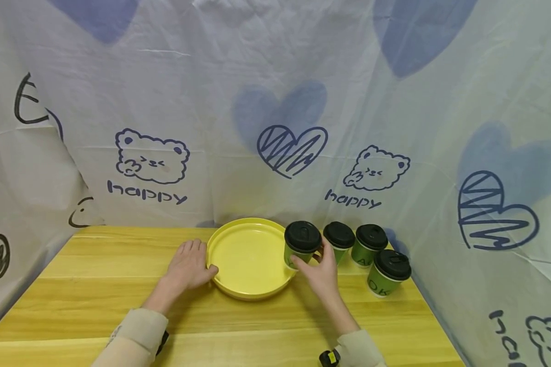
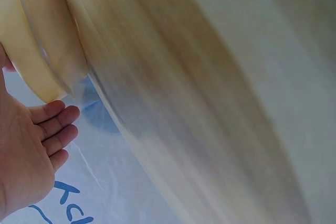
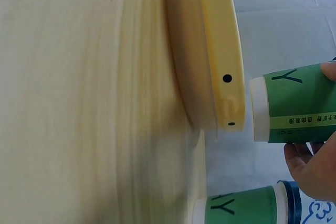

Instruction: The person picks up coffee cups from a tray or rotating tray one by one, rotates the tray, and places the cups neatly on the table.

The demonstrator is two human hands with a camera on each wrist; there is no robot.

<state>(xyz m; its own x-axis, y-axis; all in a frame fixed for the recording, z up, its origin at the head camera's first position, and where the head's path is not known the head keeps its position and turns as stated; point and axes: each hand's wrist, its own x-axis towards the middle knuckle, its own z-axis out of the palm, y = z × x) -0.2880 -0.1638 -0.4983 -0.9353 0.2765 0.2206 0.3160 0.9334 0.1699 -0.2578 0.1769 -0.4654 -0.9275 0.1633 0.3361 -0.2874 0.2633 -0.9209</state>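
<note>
A round yellow tray (image 1: pixel 252 293) with a raised rim sits on the wooden table. At its left side is my left hand (image 1: pixel 190 265), fingers fairly straight and the thumb reaching to the rim; in the left wrist view the hand (image 2: pixel 31 145) lies along the tray's side (image 2: pixel 50 40). My right hand (image 1: pixel 321 272) grips a green paper cup (image 1: pixel 298 255) with a black lid, above the tray's right edge. The right wrist view shows that cup's (image 3: pixel 294 103) white base raised clear of the tray rim (image 3: pixel 226 40).
Right of the tray stand three more lidded green cups: one behind my right hand (image 1: pixel 340 235), one farther right (image 1: pixel 365 250), and one nearer the front (image 1: pixel 385 278). A printed white cloth (image 1: pixel 220 102) hangs behind the table (image 1: pixel 119 265) and along both sides.
</note>
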